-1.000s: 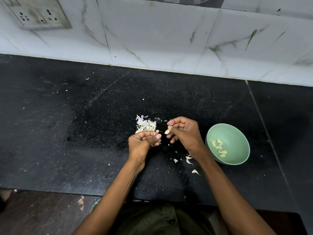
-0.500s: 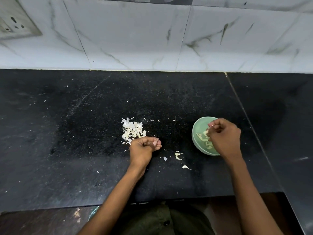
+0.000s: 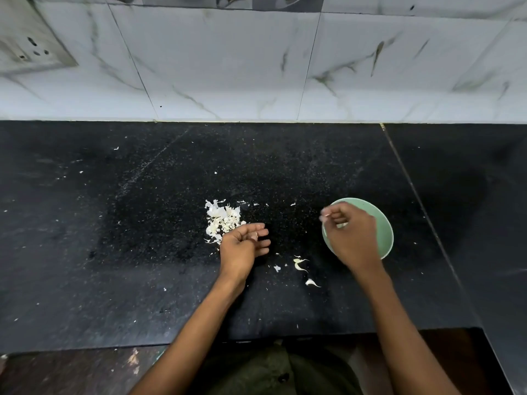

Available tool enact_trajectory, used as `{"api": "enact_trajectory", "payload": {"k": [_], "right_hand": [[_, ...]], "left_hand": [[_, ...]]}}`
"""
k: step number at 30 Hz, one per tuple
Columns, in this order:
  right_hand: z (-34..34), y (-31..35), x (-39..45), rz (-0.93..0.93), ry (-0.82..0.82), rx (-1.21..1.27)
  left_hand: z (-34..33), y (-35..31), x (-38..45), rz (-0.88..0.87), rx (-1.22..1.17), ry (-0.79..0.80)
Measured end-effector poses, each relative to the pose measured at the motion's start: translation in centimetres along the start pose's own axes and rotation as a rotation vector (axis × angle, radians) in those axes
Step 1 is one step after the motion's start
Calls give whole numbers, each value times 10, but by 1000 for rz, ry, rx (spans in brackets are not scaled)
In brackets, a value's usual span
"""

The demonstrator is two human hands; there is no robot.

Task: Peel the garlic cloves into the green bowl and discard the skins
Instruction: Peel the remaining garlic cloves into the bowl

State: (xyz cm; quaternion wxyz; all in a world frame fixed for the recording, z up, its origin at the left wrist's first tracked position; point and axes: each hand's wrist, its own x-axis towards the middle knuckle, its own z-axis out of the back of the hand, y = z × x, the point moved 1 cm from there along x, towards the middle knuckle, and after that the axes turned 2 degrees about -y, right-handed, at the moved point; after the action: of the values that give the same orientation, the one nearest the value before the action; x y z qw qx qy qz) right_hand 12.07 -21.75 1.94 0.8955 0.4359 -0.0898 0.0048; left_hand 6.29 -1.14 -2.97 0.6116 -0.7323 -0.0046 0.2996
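Observation:
The green bowl (image 3: 383, 226) stands on the black counter at the right, with pale peeled garlic cloves (image 3: 341, 225) showing under my fingers. My right hand (image 3: 352, 238) hovers over the bowl's left half, blurred, its fingers loosely curled with nothing visible in them. My left hand (image 3: 242, 245) rests on the counter to the left, palm turned inward and fingers relaxed. A small pale speck sits by its fingertips; what it is I cannot tell. A heap of white garlic skins (image 3: 222, 220) lies just beyond the left hand, touching it.
Loose skin scraps (image 3: 299, 263) and a further scrap (image 3: 311, 283) lie between my forearms. A white marble-tiled wall (image 3: 256, 67) with a socket plate (image 3: 25, 44) backs the counter. The counter's front edge (image 3: 256, 339) runs close to my body.
My right hand carried a peeled clove from beside the left hand to the bowl and now holds nothing visible. The left hand's fingers have loosened from a tighter curl.

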Motion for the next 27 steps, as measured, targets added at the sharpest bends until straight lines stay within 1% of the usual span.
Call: {"api": "enact_trajectory", "payload": {"k": [2,4,7,9,10,12,14,16,18,20,23,27], "right_hand": [[-24,15,-14,66,109,60],[-49,28,-29,167,241,55],[-75,44,-49,335,467,-127],[-86,42,-52,371,520,-212],[-90,37,-49,361,529,-246],[-92,25,-39,304,537,-300],[-87,14,-28,213,518,-269],[-79,6,-23,145,438,-192],[-67,0,-25,132,371,-161],[-56,-7,-33,140,352,-172],[-42,-23,-53,157,324,-237],[-31,-39,-76,115,318,-330]], "left_hand": [[-4,-4,-1,38,-72,17],[-10,-14,-7,91,-158,53],[-14,-30,-18,116,-302,135],[-11,-38,-21,107,-352,114],[-8,-40,-21,89,-341,83],[1,-40,-21,34,-245,58],[8,-32,-18,-17,-153,32],[12,-27,-20,-58,-74,11],[11,-21,-22,-59,-34,1],[10,-11,-23,-46,18,-5],[10,2,-22,-54,115,29],[9,14,-21,-65,152,67]]}}
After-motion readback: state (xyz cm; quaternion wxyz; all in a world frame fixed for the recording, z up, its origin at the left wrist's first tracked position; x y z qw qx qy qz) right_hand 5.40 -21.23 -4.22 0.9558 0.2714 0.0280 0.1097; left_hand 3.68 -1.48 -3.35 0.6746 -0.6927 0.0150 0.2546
